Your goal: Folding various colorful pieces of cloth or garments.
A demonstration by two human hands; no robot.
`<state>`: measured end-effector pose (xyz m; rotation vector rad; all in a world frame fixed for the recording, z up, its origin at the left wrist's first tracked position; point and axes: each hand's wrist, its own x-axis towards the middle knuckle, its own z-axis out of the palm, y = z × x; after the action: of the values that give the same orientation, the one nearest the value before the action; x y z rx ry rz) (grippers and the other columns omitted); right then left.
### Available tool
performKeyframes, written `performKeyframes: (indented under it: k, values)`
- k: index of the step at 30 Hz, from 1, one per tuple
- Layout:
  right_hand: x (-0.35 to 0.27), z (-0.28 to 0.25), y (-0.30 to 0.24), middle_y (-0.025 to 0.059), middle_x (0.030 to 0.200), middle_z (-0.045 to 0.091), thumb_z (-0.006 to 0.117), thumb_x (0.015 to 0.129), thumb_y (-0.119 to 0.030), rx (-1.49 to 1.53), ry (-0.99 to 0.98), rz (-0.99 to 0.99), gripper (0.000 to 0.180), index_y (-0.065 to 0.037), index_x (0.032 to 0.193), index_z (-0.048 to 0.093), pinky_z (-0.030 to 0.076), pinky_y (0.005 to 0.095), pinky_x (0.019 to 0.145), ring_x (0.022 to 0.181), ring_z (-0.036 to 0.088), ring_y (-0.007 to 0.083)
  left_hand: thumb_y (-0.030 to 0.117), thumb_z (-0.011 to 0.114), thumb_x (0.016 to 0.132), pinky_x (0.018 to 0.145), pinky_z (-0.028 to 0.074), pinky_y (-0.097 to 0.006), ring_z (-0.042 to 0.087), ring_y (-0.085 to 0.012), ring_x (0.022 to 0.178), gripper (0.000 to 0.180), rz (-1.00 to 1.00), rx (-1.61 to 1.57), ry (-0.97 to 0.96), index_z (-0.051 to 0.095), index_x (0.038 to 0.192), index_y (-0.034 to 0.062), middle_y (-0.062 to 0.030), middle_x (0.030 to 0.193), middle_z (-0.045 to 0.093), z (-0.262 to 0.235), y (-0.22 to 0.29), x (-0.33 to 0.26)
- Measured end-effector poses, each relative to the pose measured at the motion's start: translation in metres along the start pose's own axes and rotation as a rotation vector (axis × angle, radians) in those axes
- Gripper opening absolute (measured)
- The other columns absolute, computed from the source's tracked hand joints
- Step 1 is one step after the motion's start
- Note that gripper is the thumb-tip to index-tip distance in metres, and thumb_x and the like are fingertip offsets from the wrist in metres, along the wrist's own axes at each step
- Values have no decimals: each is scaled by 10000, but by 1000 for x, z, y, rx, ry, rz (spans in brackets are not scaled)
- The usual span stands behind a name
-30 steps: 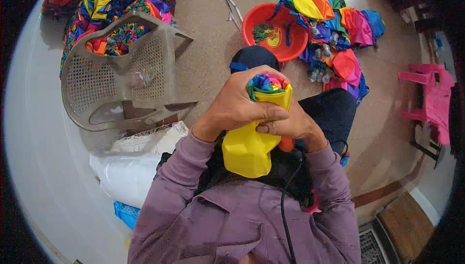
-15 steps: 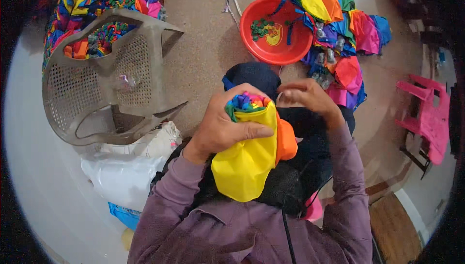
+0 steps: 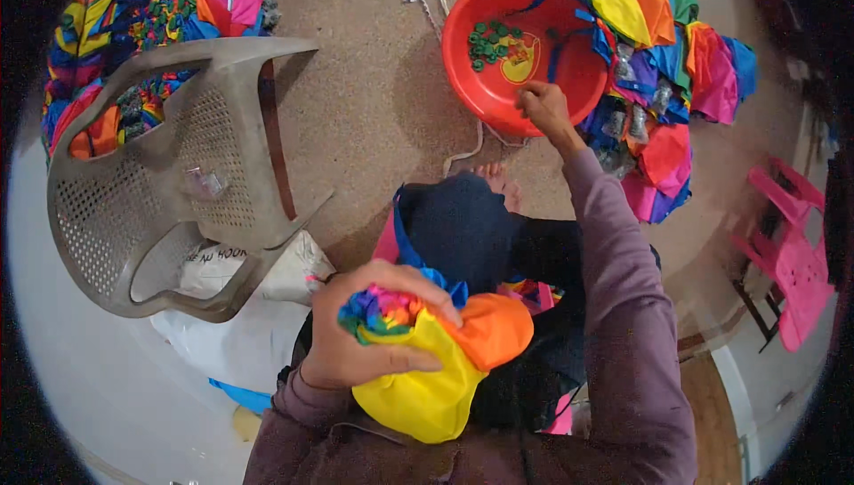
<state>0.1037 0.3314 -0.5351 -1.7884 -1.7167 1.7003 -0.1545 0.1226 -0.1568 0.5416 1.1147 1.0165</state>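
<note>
My left hand [image 3: 356,343] is wrapped round a bundle of rainbow fabric [image 3: 422,405]. Its gathered, multicoloured top pokes out between thumb and fingers, while a yellow panel hangs below and an orange one bulges out to the right. My right arm stretches forward, and my right hand [image 3: 544,107] is over the near rim of a red basin [image 3: 476,93]. Its fingers are bent and loosely apart, with nothing visible in them. Several small green ring-like pieces [image 3: 485,40] lie in the basin, to the far left of that hand.
Right of the basin lies a heap of coloured fabric bundles [image 3: 663,156] with clear-wrapped ends. A grey plastic chair [image 3: 222,129] stands at left, before a larger fabric pile [image 3: 209,4]. A pink plastic chair [image 3: 796,262] is at far right. White sacks [image 3: 227,334] lie beside my left arm.
My right hand has gone from beside the fabric bundle forward to the basin. My left hand has lowered the bundle toward me and slightly left, keeping hold. The whole view has shifted a little.
</note>
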Motion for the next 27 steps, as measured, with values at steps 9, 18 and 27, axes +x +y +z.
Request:
performKeyframes:
  k: [9, 18, 27]
  values:
    - [81, 19, 25, 134, 795, 731, 665, 930, -254, -375, 211, -161, 301, -66, 1151, 742, 562, 367, 682, 726, 719, 206, 48, 936, 685, 909, 548, -408, 730, -304, 973, 564, 24, -70, -68, 641, 1155, -47, -200, 1021, 748, -18, 1, 17]
    - [110, 33, 15, 188, 1001, 745, 654, 916, -263, -493, 339, -392, 345, -152, 1239, 708, 560, 512, 795, 940, 717, 417, 105, 946, 692, 896, 546, -408, 740, -304, 970, 487, -36, -150, -43, 718, 1096, -47, -167, 1040, 761, -20, -1, 23]
    - [124, 44, 24, 191, 1064, 709, 686, 855, -225, -542, 301, -297, 348, -129, 1188, 651, 548, 572, 762, 942, 684, 452, 147, 963, 678, 884, 551, -405, 745, -293, 980, 482, -16, -50, -153, 742, 1059, -48, -149, 1051, 763, -28, -6, 29]
